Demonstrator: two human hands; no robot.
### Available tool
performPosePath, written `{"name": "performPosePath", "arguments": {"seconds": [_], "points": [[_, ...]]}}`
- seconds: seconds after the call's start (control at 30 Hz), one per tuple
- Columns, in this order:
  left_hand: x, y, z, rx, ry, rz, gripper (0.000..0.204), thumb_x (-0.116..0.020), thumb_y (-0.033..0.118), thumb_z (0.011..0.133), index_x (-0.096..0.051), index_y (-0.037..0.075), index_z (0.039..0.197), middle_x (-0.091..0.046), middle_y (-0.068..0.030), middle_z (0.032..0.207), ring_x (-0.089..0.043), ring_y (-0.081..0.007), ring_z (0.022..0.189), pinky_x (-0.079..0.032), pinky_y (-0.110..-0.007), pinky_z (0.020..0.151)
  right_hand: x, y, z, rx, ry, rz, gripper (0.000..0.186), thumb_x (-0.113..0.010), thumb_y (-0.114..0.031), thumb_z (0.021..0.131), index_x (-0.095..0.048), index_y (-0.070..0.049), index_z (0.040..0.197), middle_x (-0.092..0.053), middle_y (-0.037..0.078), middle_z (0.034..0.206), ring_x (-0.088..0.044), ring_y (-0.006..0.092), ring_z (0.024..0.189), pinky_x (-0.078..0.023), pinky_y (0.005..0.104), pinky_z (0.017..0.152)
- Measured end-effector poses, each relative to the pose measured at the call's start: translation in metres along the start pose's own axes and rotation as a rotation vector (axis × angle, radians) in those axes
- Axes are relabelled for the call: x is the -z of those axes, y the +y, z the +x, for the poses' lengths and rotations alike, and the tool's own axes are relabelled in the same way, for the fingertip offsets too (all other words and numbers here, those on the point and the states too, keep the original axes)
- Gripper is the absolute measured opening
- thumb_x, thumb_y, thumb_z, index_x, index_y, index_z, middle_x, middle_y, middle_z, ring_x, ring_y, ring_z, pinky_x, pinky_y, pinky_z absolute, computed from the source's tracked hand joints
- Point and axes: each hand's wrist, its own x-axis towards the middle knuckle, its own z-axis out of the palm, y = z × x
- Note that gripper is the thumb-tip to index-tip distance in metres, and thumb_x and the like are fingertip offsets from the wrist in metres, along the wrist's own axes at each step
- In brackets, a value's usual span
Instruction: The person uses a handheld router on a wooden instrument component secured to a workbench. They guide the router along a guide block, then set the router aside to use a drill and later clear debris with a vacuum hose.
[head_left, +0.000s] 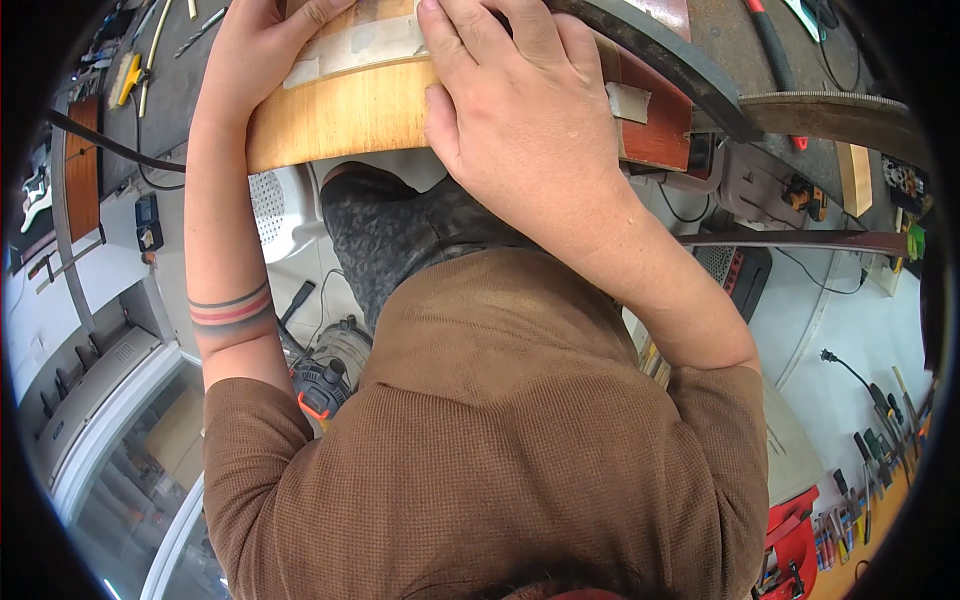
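A pale yellow wooden board point(345, 118) lies under both of my hands at the top of the head view, with a whitish translucent strip of tape point(355, 50) across it. My left hand point(285, 30) is at the board's left side, its thumb stretched along the tape; the upper edge cuts off its other fingers. Over the right part of the board rests my right hand point(525, 105), fingers laid across the wood and thumb apart near the front edge. One fingertip touches the tape. Beside this hand are a reddish-brown board point(660, 140) and a small tape piece point(630, 102).
A dark curved bar point(670, 55) passes close by my right hand. A toothed metal blade point(840, 115) extends right of it. Red-handled tool point(770, 45), drill bit point(200, 32) and yellow brush point(127, 78) lie around. Below are a white stool point(280, 210) and a vacuum-like machine point(335, 375).
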Motion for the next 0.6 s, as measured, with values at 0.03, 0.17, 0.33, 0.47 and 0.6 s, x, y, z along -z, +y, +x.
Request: {"name": "performPosePath", "arguments": {"seconds": [0.03, 0.17, 0.33, 0.47, 0.6], "points": [[0.002, -0.005, -0.001, -0.039, 0.008, -0.015, 0.079, -0.078, 0.006, 0.088, -0.036, -0.001, 0.156, -0.048, -0.0127, 0.153, -0.041, -0.0238, 0.144, -0.032, -0.037, 0.120, -0.002, 0.001, 0.000, 0.000, 0.000, 0.005, 0.052, -0.059, -0.025, 0.091, -0.063, 0.007, 0.132, -0.060, 0.017, 0.137, -0.049, 0.0282, 0.127, -0.037, 0.0398, 0.104], [-0.002, 0.002, 0.000, -0.013, 0.029, 0.013, 0.079, -0.078, 0.006, 0.088, -0.036, -0.001, 0.156, -0.048, -0.0131, 0.153, -0.041, -0.0242, 0.144, -0.032, -0.038, 0.121, -0.015, 0.008, -0.002, 0.138, 0.165, -0.387, 0.052, -0.060, -0.024, 0.091, -0.063, 0.007, 0.132, -0.061, 0.017, 0.136, -0.050, 0.0282, 0.126, -0.037, 0.0395, 0.103], [0.000, -0.001, -0.001, 0.006, 0.016, -0.004, 0.077, -0.076, 0.006, 0.089, -0.037, -0.001, 0.155, -0.048, -0.0139, 0.152, -0.042, -0.0251, 0.143, -0.033, -0.039, 0.120, -0.001, 0.001, -0.001, 0.015, 0.011, 0.006, 0.051, -0.059, -0.024, 0.091, -0.064, 0.008, 0.131, -0.062, 0.018, 0.136, -0.050, 0.0281, 0.125, -0.038, 0.0392, 0.101], [0.000, 0.003, 0.000, 0.009, 0.014, 0.036, 0.076, -0.076, 0.007, 0.089, -0.037, -0.002, 0.154, -0.049, -0.0139, 0.152, -0.043, -0.0248, 0.143, -0.033, -0.038, 0.120, 0.000, 0.001, 0.000, 0.014, 0.018, -0.003, 0.051, -0.059, -0.024, 0.091, -0.064, 0.008, 0.131, -0.062, 0.018, 0.137, -0.051, 0.0286, 0.125, -0.038, 0.0394, 0.101], [0.000, 0.003, 0.001, 0.000, 0.011, 0.100, 0.076, -0.076, 0.008, 0.089, -0.038, -0.002, 0.154, -0.049, -0.0139, 0.151, -0.043, -0.0244, 0.142, -0.033, -0.038, 0.120, 0.000, 0.001, 0.000, 0.023, 0.005, -0.021, 0.051, -0.059, -0.024, 0.091, -0.064, 0.008, 0.131, -0.062, 0.018, 0.137, -0.051, 0.0294, 0.125, -0.038, 0.0398, 0.101]]}}
